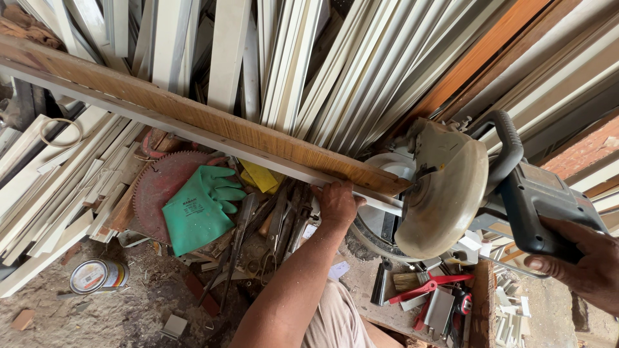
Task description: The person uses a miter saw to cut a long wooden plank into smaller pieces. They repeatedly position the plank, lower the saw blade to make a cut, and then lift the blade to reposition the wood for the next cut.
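head view, long wooden strip (193, 122) running upper-left to lower-right, near end at saw (445, 187)

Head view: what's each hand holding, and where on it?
Left hand presses the long wood strip near its cut end, by the saw blade guard. Right hand grips the miter saw's black handle.

Green glove (196, 206) (rust-red saw blade (157, 187))
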